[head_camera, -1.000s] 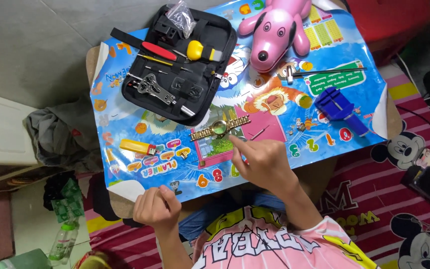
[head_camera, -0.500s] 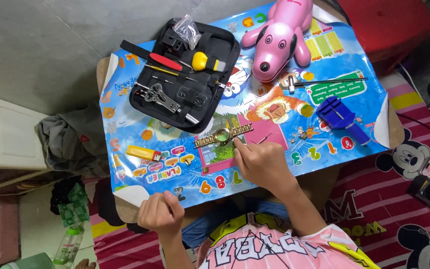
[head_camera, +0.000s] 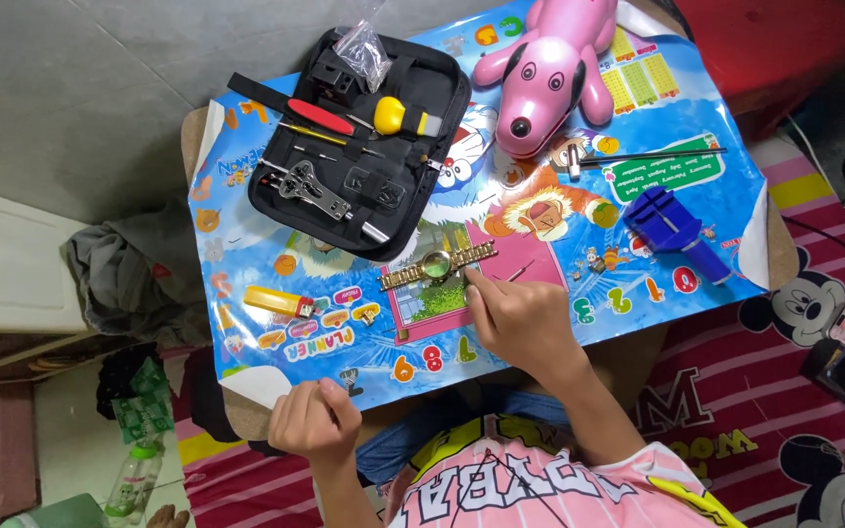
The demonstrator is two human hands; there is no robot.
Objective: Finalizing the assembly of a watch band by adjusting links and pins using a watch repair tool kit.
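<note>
Risk: right hand [head_camera: 520, 318], fingertips resting on the gold watch [head_camera: 437, 266] without gripping it, could nudge it off the slick mat [head_camera: 638, 284]; left hand [head_camera: 313, 420], clenched and empty, steadies nothing.

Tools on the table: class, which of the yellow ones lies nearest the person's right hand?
The gold watch, stretched flat by the right hand, whose fingertip reaches its band. The yellow tool lies farther left, and the yellow-handled one sits in the black case.

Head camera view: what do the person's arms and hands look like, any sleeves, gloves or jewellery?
Both hands are bare: left hand and right hand show no gloves, rings or wristbands. Forearms are uncovered; a short-sleeved pink jersey with white lettering and yellow trim starts at the shoulders.
</note>
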